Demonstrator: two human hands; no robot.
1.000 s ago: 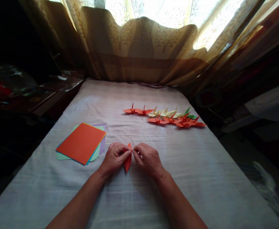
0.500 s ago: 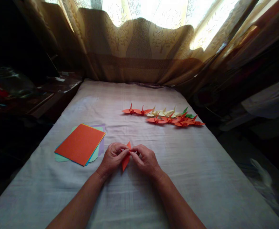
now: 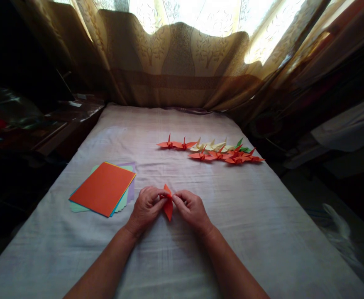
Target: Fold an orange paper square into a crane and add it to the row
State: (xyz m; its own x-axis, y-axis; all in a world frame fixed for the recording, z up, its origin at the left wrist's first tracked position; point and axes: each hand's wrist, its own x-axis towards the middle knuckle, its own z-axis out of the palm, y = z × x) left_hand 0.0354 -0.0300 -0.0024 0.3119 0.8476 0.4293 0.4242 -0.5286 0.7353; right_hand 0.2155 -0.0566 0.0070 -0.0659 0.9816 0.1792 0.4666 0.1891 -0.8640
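Both hands meet over the middle of the white cloth-covered table (image 3: 262,232), pinching a small folded orange paper piece (image 3: 168,203) between them. The left hand (image 3: 146,208) has its fingers curled closed on the piece's left edge, thumb and forefinger pressed together near the upper part of the fold. The right hand (image 3: 190,209) is likewise closed on the right edge, its fingertips meeting the left hand's just at the paper. The orange piece stands roughly upright between the 2 hands, narrow and pointed at both ends, its lower tip reaching down toward the cloth; whether that tip touches the cloth cannot be told. Both bare forearms run in from the bottom edge of the view and converge on the piece. To the left of the hands, near but apart, lies a fanned stack of coloured paper sheets (image 3: 103,189) with an orange sheet on top and green, blue and lilac edges showing beneath. Farther back and to the right, well apart from the hands, a cluster of finished paper cranes (image 3: 211,150) lies in 2 loose rows on the cloth, mostly orange, with some pale yellow ones and a green one. Behind the table a patterned tan curtain (image 3: 182,62) hangs before a bright window.
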